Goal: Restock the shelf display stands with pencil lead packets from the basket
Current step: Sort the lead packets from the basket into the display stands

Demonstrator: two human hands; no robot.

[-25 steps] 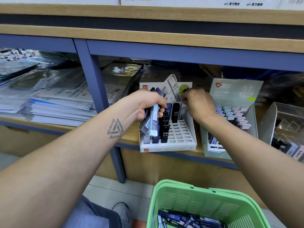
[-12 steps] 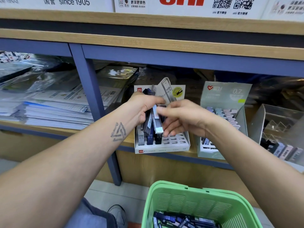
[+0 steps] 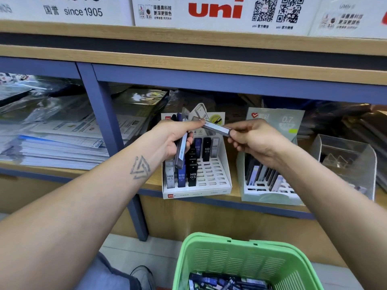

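My left hand [image 3: 174, 137] grips a bundle of pencil lead packets [image 3: 181, 151] in front of the white display stand [image 3: 211, 181]. One slim packet [image 3: 216, 127] stretches between both hands; my right hand [image 3: 254, 141] pinches its right end and my left thumb lies on its other end. The stand holds HB 0.5 packets [image 3: 191, 174] in its left columns and back row. A pale green 0.7 display stand [image 3: 270, 195] sits to its right with several packets. The green basket [image 3: 240, 260] below holds more packets.
A blue shelf post [image 3: 100, 114] rises left of the stand. Stacked paper pads [image 3: 56, 147] fill the left bay. A clear acrylic holder [image 3: 345, 162] stands at the far right. White boxes [image 3: 215, 11] line the upper shelf. A shoe [image 3: 144, 276] shows on the floor.
My right hand came back from the stand's rear row to the bundle and now pinches one packet, drawing it out to the right. The view has tilted upward.
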